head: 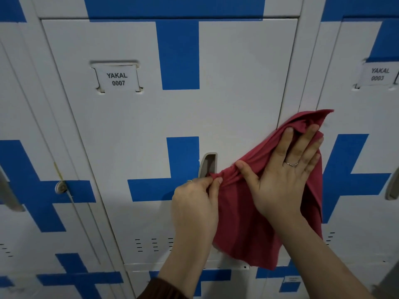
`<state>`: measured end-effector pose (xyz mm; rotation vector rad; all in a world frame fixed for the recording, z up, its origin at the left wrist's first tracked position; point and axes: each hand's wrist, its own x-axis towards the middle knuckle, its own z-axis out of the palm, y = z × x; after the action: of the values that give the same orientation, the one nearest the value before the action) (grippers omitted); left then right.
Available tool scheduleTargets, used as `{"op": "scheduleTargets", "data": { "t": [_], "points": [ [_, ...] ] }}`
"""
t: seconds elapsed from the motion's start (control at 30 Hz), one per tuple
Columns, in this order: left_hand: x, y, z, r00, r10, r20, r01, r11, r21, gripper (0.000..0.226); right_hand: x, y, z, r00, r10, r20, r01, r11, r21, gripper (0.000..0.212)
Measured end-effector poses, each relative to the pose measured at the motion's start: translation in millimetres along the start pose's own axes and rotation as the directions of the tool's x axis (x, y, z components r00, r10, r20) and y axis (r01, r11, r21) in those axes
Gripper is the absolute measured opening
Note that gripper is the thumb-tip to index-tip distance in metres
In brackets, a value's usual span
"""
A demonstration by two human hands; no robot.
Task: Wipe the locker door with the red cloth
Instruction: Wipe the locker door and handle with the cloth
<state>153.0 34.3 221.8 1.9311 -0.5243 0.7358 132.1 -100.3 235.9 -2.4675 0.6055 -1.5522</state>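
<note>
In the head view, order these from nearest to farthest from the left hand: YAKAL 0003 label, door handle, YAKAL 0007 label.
1. The door handle, just above the left hand.
2. The YAKAL 0007 label, upper left.
3. The YAKAL 0003 label, far upper right.

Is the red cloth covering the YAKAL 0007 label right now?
No, the red cloth sits lower right by the handle, clear of the label.

The red cloth [244,223] lies creased against the lower right of the locker door [129,126]. The door is closed, white with blue bars, labelled YAKAL 0007.
</note>
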Motion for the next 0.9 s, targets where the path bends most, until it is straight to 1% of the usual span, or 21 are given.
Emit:
{"op": "scheduleTargets", "data": {
  "t": [0.07,0.23,0.33,0.4,0.47,0.53,0.63,0.7,0.9],
  "points": [
    [-1,-2,0,1.000,0.019,0.022,-0.021,0.997,0.070,0.022,-1,0,-1,1.000,-0.004,0.015,0.004,1.000,-0.013,0.100],
    [-9,-12,4,0.995,0.056,0.078,-0.072,0.973,0.220,0.021,-5,2,-5,0.997,-0.030,0.066,0.033,0.998,-0.048,0.102],
    [-13,-19,8,0.989,0.112,0.098,-0.140,0.924,0.356,0.023,-11,4,-6,0.993,-0.060,0.101,0.068,0.995,-0.076,0.102],
    [-16,-22,8,0.987,0.113,0.118,-0.154,0.884,0.442,0.023,-16,5,-7,0.990,-0.079,0.120,0.092,0.990,-0.104,0.100],
    [-18,-22,8,0.985,0.115,0.129,-0.165,0.845,0.508,0.022,-19,5,-7,0.987,-0.085,0.134,0.101,0.987,-0.123,0.099],
    [-17,-20,8,0.980,0.149,0.132,-0.198,0.806,0.558,0.023,-20,5,-7,0.987,-0.079,0.139,0.097,0.987,-0.126,0.098],
    [-14,-19,6,0.969,0.205,0.142,-0.248,0.763,0.596,0.030,-19,6,-7,0.987,-0.081,0.140,0.099,0.987,-0.130,0.097],
    [-13,-20,7,0.965,0.217,0.149,-0.262,0.752,0.605,0.033,-20,6,-6,0.987,-0.080,0.142,0.099,0.986,-0.133,0.097],
    [-17,-26,11,0.961,0.251,0.112,-0.269,0.768,0.581,0.029,-20,6,-4,0.987,-0.081,0.136,0.101,0.984,-0.147,0.097]
  ]
}}
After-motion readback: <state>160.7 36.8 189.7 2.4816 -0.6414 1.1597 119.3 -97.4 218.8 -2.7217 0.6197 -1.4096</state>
